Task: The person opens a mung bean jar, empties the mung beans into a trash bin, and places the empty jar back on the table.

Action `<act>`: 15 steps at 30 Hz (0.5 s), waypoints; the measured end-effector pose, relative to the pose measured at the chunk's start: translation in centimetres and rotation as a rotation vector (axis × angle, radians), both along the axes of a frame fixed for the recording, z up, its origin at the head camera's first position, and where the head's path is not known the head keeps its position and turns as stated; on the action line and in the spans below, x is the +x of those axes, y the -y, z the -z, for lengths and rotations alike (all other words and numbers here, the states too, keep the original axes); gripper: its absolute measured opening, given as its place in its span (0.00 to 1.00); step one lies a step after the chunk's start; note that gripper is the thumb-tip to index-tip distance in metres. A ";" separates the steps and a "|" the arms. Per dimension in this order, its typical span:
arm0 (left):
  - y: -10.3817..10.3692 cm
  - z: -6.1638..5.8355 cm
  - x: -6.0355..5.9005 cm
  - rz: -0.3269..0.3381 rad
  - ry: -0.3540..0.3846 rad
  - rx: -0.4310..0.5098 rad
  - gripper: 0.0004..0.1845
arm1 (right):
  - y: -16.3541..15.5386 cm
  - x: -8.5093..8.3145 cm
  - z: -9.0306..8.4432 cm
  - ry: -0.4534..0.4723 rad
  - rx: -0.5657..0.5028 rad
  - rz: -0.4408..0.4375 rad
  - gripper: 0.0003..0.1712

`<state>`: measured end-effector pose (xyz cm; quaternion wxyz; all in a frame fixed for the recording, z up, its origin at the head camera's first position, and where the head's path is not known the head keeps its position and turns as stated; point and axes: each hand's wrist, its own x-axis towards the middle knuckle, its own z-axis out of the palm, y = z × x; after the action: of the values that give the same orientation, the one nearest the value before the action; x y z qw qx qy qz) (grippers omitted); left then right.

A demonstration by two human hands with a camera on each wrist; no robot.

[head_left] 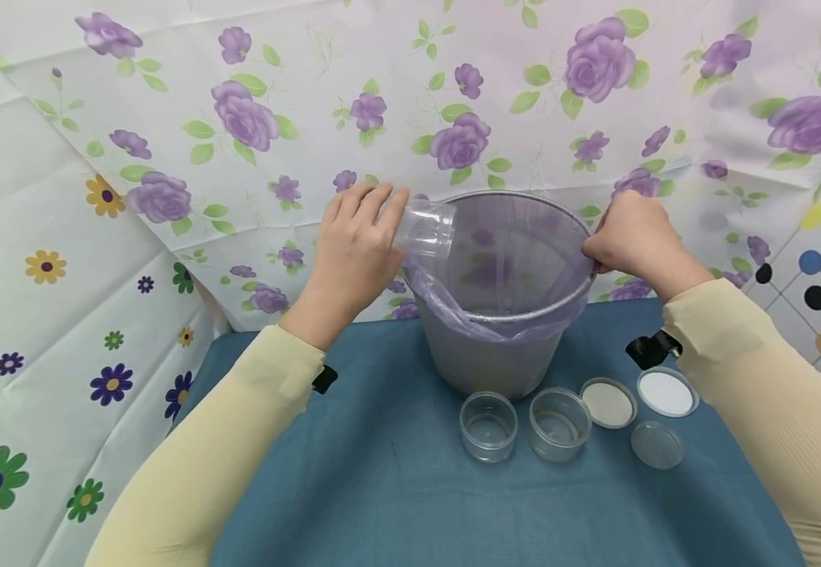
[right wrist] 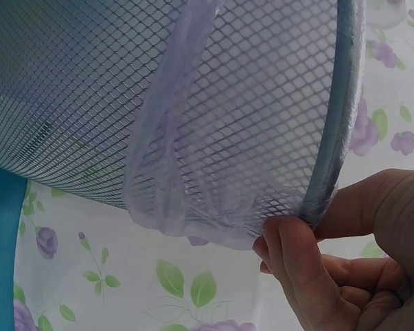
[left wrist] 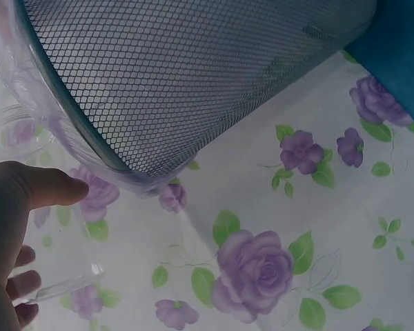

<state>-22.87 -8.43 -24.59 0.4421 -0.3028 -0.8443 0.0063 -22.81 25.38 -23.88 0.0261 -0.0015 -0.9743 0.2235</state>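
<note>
Mesh wastebasket is standing on my blue counter, lined with a thin purple bag folded over its rim. I am holding a clear plastic cup in my left hand, fingers wrapped round it, tipping it on its side with the mouth over the basket's left rim. My right hand is pinching the basket's right rim, its grip closed on rim and bag edge together; the right wrist view shows the fingertips pressing the bag film there. In front of the basket two more clear cups are sitting side by side, and three round lids are lying just right of them.
</note>
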 end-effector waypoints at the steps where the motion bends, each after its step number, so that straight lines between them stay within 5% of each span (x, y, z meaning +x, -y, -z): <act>1: 0.2 0.1 0.1 -0.002 0.022 0.017 0.32 | 0.0 0.0 0.0 -0.002 -0.001 -0.001 0.12; 15: 2.5 2.5 2.6 -0.003 0.163 0.357 0.35 | 0.0 0.2 0.2 -0.019 -0.023 -0.004 0.12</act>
<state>-20.30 -10.95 -27.09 0.4188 -0.2179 -0.8655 -0.1676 -22.65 25.39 -24.06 0.0350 0.0022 -0.9714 0.2347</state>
